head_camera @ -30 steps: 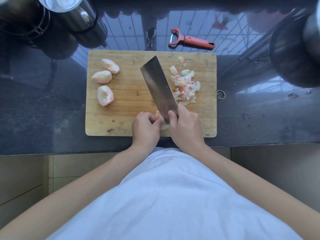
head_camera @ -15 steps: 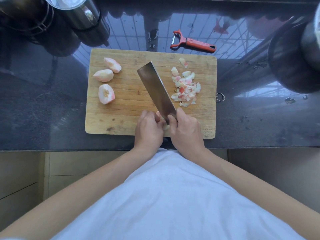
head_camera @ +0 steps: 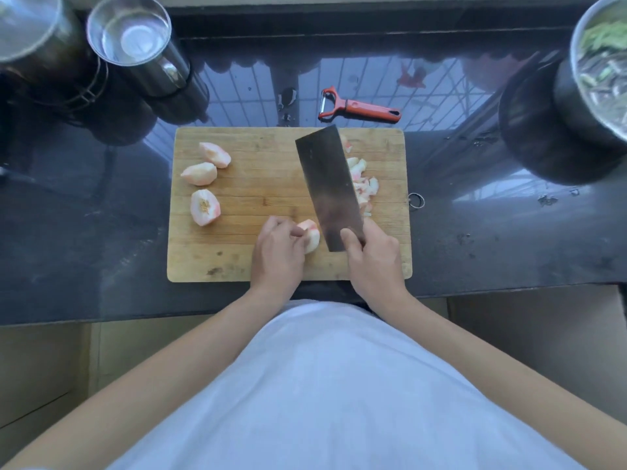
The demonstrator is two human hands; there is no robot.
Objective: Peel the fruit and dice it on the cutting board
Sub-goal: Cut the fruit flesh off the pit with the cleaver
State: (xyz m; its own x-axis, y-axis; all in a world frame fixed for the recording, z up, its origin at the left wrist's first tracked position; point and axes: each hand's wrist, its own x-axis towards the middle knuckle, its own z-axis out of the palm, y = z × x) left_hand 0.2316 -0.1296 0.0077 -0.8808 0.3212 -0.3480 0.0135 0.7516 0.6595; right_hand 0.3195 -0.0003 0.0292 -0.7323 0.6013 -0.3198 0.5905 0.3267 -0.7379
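Observation:
A wooden cutting board lies on the dark counter. My left hand pins a peeled pale-pink fruit piece near the board's front middle. My right hand grips a cleaver, whose broad blade tilts over the board just right of that piece. Three peeled wedges rest at the board's left. A pile of diced fruit lies at the right, partly hidden behind the blade.
A red peeler lies on the counter behind the board. Two metal cups stand at the back left, a steel pot with greens at the back right. A metal ring hangs at the board's right edge.
The cleaver has lifted and swung right, away from my left hand. The fruit piece under my left fingers now shows. The camera has moved closer to the board.

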